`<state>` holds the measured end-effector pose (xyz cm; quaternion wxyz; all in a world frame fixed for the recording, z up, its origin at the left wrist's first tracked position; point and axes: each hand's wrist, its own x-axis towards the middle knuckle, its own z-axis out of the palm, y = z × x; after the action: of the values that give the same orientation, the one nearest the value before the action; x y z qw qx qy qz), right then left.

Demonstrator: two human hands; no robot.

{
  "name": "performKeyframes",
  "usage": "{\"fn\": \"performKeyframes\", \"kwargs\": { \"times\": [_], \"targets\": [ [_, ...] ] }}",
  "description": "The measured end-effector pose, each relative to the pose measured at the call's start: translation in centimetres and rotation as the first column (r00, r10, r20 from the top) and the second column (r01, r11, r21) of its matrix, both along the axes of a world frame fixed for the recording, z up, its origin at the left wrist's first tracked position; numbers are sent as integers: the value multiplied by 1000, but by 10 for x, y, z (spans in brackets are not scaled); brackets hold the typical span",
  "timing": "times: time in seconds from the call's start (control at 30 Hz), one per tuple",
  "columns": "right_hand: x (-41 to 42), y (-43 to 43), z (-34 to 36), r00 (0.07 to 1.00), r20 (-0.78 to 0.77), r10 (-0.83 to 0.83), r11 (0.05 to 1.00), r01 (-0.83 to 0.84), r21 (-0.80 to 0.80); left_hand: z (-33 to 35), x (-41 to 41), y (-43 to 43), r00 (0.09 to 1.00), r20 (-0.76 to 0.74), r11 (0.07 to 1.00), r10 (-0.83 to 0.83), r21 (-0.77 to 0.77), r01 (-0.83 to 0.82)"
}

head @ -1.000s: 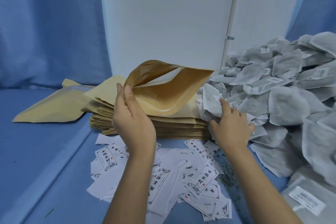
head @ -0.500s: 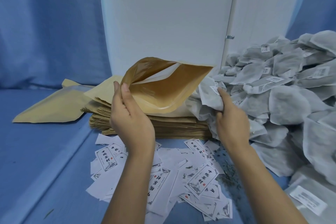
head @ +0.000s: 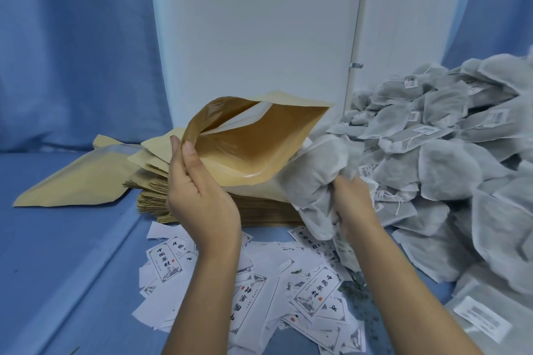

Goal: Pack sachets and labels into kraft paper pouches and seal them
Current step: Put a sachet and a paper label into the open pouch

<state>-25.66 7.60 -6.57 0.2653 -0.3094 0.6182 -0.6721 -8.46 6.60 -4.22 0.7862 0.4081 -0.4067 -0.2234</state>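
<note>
The left hand [head: 202, 196] pinches the near lip of an open kraft pouch [head: 259, 138] between thumb and fingers, lifting that edge so the mouth gapes toward 3 o'clock. The right hand [head: 354, 204] is curled tightly round a crumpled bunch of grey sachets [head: 317, 170], which sits just at the pouch mouth, at 3 o'clock from it, touching its lower edge. The held pouch rests on a stack of flat pouches [head: 268, 215] lying directly behind both hands at 12 o'clock. At 9 o'clock from the stack, one loose pouch [head: 72, 181] lies flat on the blue tabletop [head: 57, 262]. Under the forearms, at 6 o'clock from the stack, spreads a scatter of white printed labels [head: 315, 291], overlapping one another, some face up and some face down. From 1 to 4 o'clock rises a large heap of sachets [head: 450, 158], many with small tags on strings. At 5 o'clock lies a clear bag [head: 484, 320] with a white sticker. A white panel [head: 259, 23] stands behind, with blue curtain [head: 72, 37] on either side.
</note>
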Motion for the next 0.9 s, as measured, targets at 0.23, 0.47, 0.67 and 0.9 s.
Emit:
{"fn": "performKeyframes", "kwargs": {
  "times": [0.23, 0.47, 0.67, 0.9],
  "targets": [
    [-8, -4, -11, 971, 239, 5, 988, -40, 146, -1, -1, -1, 1000, 14, 1000, -6, 22, 6],
    [-11, -2, -12, 983, 185, 2, 984, -35, 174, -2, -3, 0, 1000, 16, 1000, -19, 25, 19],
    [-15, -5, -18, 988, 129, -86, 996, 81, 43, -3, -3, -2, 1000, 10, 999, -28, 40, 28],
    [-21, -2, -20, 983, 159, -92, 994, 82, 71, -4, -2, -3, 999, 5, 998, -38, 47, 38]
  ]
}}
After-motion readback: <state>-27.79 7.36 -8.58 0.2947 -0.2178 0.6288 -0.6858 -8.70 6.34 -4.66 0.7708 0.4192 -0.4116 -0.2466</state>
